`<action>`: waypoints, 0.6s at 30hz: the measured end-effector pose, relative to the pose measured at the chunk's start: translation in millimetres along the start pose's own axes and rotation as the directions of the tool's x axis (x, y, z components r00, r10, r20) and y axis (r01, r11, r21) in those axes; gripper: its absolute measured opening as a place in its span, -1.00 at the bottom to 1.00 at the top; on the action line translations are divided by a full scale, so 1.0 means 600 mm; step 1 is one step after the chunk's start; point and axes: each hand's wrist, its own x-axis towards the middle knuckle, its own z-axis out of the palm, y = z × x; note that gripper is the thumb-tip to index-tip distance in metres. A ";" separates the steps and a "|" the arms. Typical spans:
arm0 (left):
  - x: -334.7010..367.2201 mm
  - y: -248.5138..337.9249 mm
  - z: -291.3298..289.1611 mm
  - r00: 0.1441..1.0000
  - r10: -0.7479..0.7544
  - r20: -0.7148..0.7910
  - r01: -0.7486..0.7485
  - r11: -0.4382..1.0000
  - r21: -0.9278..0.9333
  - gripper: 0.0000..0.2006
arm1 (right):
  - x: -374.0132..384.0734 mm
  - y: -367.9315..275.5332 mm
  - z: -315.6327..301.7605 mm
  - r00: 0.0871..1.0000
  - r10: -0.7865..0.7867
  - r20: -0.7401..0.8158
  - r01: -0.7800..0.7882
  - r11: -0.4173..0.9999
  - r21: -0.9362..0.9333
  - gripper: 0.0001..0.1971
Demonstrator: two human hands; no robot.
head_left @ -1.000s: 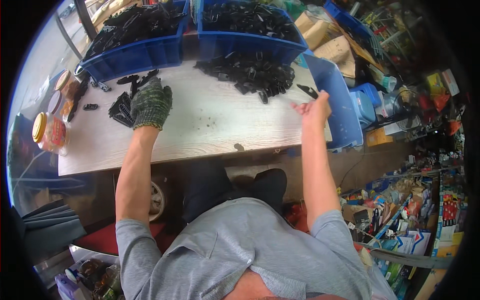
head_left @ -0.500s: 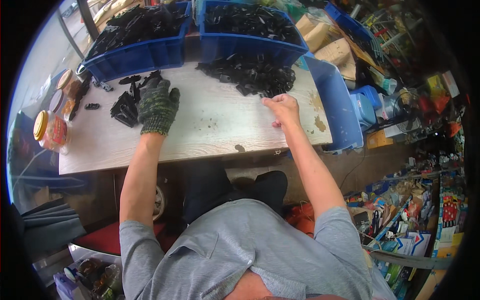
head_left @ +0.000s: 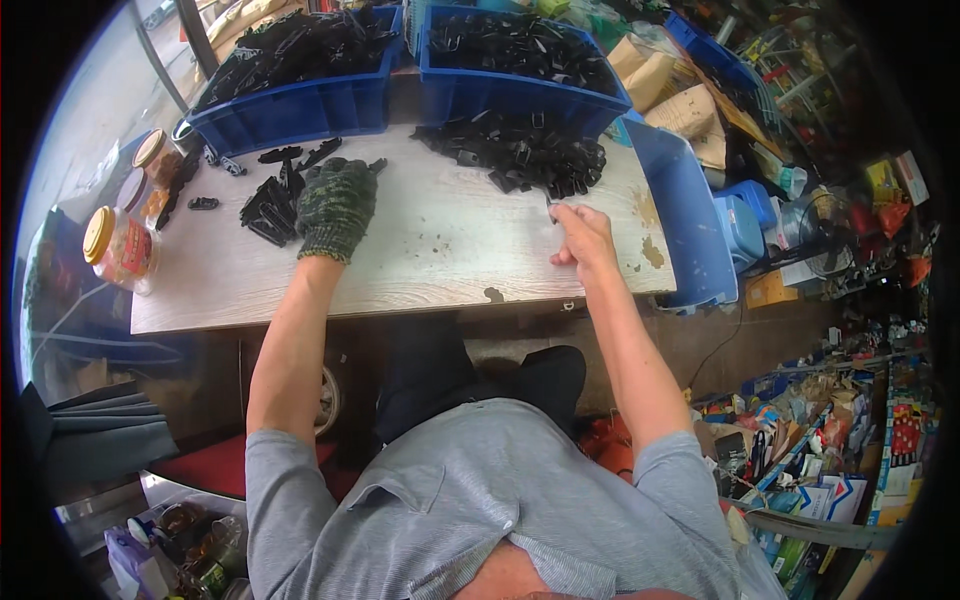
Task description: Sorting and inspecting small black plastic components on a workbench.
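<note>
My left hand [head_left: 338, 205], in a dark green knitted glove, is closed on a black plastic part [head_left: 377, 165], whose end sticks out past the fingertips. Just left of the glove lies a small stack of long black parts [head_left: 268, 212], with loose ones behind it. My bare right hand [head_left: 585, 238] pinches a small black plastic piece [head_left: 551, 203] between thumb and forefinger, in front of a heap of black clip-like pieces [head_left: 530, 150]. The fingers hide most of that piece.
Two blue crates [head_left: 300, 108] [head_left: 520, 95] full of black parts stand along the back of the pale wooden table [head_left: 430, 270]. Lidded jars [head_left: 122, 245] line its left side. A light blue bin [head_left: 690, 215] is at the right edge, with crowded shelves beyond.
My right hand has drawn back slightly from the heap with the small piece in its pinch. A black part's end now shows at my left fingertips. The whole view has shifted a little.
</note>
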 end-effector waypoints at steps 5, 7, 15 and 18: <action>-0.019 0.067 -0.006 0.967 -0.166 -0.193 0.056 0.880 -0.471 -0.67 | -0.049 -0.005 0.033 0.991 0.060 0.122 -0.072 0.993 0.096 -0.76; -0.039 0.128 -0.004 0.973 -0.226 0.039 0.117 0.344 -0.932 -0.64 | -0.066 -0.007 0.049 0.960 0.028 0.279 -0.067 0.989 0.130 -0.76; -0.039 0.208 -0.023 0.988 -0.080 0.134 0.152 0.322 -0.934 -0.72 | -0.085 0.002 0.072 0.921 -0.041 0.387 -0.058 0.969 0.239 -0.72; -0.040 0.205 -0.030 0.965 -0.094 0.245 0.260 0.236 -0.936 -0.73 | -0.083 0.006 0.082 0.924 -0.064 0.376 -0.036 0.967 0.252 -0.70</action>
